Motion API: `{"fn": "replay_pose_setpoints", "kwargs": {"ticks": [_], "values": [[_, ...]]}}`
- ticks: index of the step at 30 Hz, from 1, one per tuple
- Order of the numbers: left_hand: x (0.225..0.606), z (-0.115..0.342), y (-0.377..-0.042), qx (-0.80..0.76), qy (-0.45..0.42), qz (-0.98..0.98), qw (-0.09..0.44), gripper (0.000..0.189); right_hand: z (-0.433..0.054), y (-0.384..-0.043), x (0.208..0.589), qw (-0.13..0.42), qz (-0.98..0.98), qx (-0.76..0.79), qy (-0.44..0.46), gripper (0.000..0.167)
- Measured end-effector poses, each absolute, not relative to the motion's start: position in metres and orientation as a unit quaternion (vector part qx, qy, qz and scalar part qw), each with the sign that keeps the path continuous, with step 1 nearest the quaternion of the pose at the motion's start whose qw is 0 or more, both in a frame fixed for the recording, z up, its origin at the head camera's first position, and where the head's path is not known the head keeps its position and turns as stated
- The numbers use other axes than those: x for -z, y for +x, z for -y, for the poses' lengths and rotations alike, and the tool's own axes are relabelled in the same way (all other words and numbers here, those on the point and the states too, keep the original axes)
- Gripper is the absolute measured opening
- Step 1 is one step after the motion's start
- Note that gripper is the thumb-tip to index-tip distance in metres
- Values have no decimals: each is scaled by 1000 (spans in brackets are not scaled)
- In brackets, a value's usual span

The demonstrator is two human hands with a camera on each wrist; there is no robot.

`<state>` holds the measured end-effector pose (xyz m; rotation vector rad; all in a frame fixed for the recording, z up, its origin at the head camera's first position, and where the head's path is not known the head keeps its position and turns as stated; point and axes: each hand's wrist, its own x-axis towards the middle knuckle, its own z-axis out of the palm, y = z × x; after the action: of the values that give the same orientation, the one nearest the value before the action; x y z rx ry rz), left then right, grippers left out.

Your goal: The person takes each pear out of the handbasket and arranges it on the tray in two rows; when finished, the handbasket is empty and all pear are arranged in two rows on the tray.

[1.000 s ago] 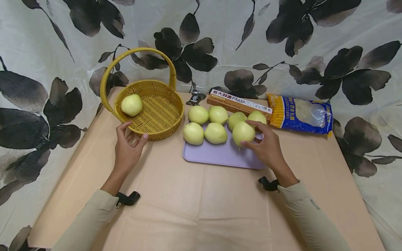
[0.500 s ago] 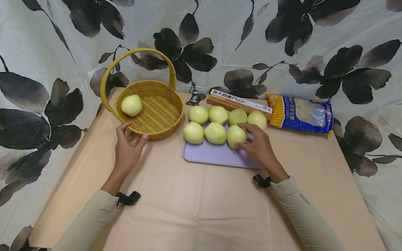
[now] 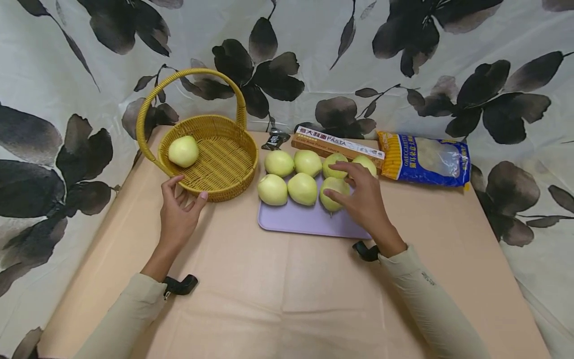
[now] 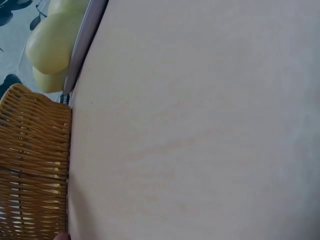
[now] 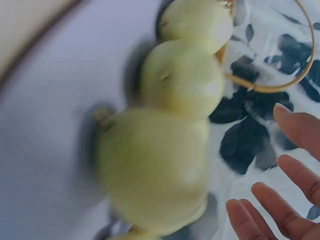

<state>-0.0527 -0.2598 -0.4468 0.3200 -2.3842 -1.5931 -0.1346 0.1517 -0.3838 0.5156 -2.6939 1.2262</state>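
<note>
My left hand [image 3: 179,219] is at the near left side of a yellow wicker basket [image 3: 230,192], its thumb and forefinger spread and touching the outside wall. One pale green pear [image 3: 183,151] lies inside the basket. Over the right part of a lilac tray [image 3: 296,223], my right hand [image 3: 365,197] has its fingers spread around the front right pear [image 3: 334,193], apart from it. In the right wrist view those fingers [image 5: 295,185] show beside this pear [image 5: 155,167], with a gap. Several more pears [image 3: 302,189] lie in two rows on the tray.
A brown pasta box [image 3: 338,148] stands behind the tray, with a blue and yellow pasta bag [image 3: 426,158] to its right. A small black packet [image 3: 275,139] lies between basket and box. The basket's tall handle [image 3: 193,72] arches up before a floral cloth.
My right hand has moved left with a pear, set it at the front row's right end and let go, its fingers spreading. My left hand has stayed at the basket.
</note>
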Motion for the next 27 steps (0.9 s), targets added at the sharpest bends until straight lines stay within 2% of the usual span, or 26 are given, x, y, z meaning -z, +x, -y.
{"fn": "replay_pose_setpoints", "kwargs": {"ticks": [12, 27], "values": [[449, 263, -52, 556, 100, 815, 130, 77, -61, -145, 362, 62, 846, -452, 275, 58], [446, 266, -51, 557, 98, 814, 131, 78, 69, -176, 375, -29, 795, -511, 324, 66]]}}
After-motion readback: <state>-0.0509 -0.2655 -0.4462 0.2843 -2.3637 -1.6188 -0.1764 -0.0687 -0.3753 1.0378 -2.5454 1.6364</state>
